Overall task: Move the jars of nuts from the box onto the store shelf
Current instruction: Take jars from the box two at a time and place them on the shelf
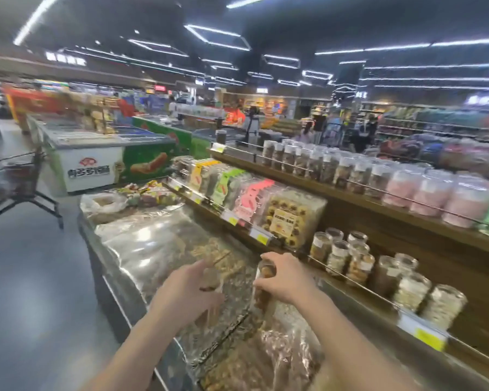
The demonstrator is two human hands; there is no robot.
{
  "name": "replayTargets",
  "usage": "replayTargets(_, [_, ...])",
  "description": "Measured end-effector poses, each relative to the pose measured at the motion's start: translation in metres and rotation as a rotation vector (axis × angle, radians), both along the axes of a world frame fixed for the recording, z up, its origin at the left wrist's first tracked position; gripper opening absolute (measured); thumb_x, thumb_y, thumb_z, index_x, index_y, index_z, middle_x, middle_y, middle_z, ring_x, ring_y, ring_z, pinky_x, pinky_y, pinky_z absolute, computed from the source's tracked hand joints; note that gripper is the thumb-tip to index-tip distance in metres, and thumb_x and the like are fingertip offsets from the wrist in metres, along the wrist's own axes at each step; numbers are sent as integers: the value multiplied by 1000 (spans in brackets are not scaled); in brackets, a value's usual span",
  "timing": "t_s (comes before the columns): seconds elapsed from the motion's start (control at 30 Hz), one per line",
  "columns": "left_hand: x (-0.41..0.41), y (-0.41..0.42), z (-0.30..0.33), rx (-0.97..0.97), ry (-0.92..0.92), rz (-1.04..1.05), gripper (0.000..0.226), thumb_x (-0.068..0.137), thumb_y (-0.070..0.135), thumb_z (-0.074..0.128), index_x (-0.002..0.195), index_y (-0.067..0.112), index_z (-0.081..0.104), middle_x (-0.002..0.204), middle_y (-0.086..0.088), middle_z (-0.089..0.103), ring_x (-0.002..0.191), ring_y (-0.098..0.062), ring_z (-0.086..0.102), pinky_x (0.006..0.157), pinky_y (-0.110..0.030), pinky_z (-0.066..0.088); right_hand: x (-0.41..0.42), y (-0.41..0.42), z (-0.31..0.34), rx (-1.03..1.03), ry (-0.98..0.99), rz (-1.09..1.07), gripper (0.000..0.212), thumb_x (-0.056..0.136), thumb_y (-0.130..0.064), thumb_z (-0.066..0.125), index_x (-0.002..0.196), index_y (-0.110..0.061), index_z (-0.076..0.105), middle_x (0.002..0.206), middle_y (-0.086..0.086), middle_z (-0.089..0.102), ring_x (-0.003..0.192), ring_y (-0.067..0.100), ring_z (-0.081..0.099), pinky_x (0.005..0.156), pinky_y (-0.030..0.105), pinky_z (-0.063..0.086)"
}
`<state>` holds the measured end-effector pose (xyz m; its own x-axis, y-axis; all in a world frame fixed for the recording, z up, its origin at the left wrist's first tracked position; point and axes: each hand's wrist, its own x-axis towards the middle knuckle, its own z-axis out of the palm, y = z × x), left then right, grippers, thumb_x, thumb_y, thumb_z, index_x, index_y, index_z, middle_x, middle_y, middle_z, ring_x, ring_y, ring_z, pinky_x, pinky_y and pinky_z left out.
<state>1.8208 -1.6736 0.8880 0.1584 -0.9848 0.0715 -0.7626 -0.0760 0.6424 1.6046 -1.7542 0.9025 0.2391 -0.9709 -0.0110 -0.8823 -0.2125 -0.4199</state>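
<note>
Both forearms reach out, left hand (189, 283) and right hand (283, 277) each gripping a jar (263, 280), carrying them toward the shelf (378, 303).

Grey polished floor (26, 263), dark ceiling (124, 12), white strip lights (401, 47)

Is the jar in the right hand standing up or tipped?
Upright: the jar stands tall, with the right hand gripping its top.

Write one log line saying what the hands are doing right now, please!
right hand: gripping jar of nuts | left hand: holding blurred jar | lower shelf: jars already there | box: not seen
</note>
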Motion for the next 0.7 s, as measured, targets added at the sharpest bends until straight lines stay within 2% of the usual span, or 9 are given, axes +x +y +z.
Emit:
replayTargets(0.1, [-55, -41, 2, 16, -44, -130, 70, 84, 39, 75, 148, 37, 46, 132, 11, 64, 93, -8, 58, 70, -21, 47, -68, -7, -4, 12, -25, -155, 70, 76, -54, 70, 142, -42, 50, 128, -5, 53, 110, 20, 60, 89, 36, 55])
replayTargets(0.17, [-88, -65, 4, 10, -41, -215, 70, 84, 39, 76, 147, 36, 47, 123, 15, 67, 91, -4, 55, 64, -15, 41, -108, -9, -7, 12, -24, -255, 71, 76, -52, 72, 143, -41, 49, 132, -5, 54, 114, 19, 59, 92, 35, 54])
replayTargets(0.27, [-131, -99, 3, -5, -14, -335, 68, 76, 44, 78, 140, 40, 54, 119, 16, 68, 99, -10, 65, 78, -27, 55, -158, -13, -12, 10, -5, -392, 74, 74, -53, 71, 144, -41, 49, 132, -3, 53, 117, 21, 59, 94, 37, 53])
replayTargets(0.4, [-183, -142, 3, 4, -3, -490, 68, 75, 47, 81, 138, 41, 54, 121, 14, 65, 109, -12, 63, 88, -30, 54, -205, -24, -17, 11, 7, -548, 73, 72, -56, 68, 141, -42, 50, 130, -5, 58, 114, 21, 61, 92, 39, 55])
replayTargets(0.47, [-204, -166, -1, 6, 14, -569, 70, 75, 48, 82, 139, 39, 55, 120, 17, 64, 111, -10, 62, 93, -31, 53, -221, -33, -17, 3, -12, -610, 71, 76, -52, 71, 143, -38, 50, 136, -6, 59, 117, 18, 61, 94, 34, 54])
replayTargets(0.53, [-223, -188, -1, 19, 21, -626, 71, 76, 47, 83, 140, 39, 53, 121, 17, 62, 113, -9, 60, 94, -30, 51, -235, -43, -17, -5, -28, -656, 68, 82, -45, 74, 146, -34, 51, 140, -6, 59, 120, 17, 60, 93, 28, 53])
replayTargets(0.6, [-238, -211, 0, 35, 13, -678, 75, 78, 46, 82, 145, 39, 49, 130, 15, 62, 116, -9, 59, 94, -27, 50, -249, -55, -14, -3, -34, -695, 65, 85, -41, 74, 146, -32, 52, 140, -3, 59, 120, 18, 61, 85, 24, 50])
replayTargets(0.63, [-245, -222, 2, 36, 5, -708, 76, 78, 47, 82, 145, 38, 48, 132, 15, 62, 115, -9, 59, 93, -26, 49, -256, -62, -12, -6, -31, -716, 65, 85, -42, 73, 146, -33, 52, 139, -2, 59, 120, 20, 60, 81, 25, 48])
replayTargets(0.7, [-258, -242, 4, 26, -10, -759, 77, 77, 48, 82, 145, 38, 49, 127, 17, 62, 110, -6, 59, 89, -24, 49, -272, -76, -4, -20, -25, -763, 67, 84, -47, 73, 146, -36, 49, 140, -1, 56, 119, 21, 59, 84, 29, 50])
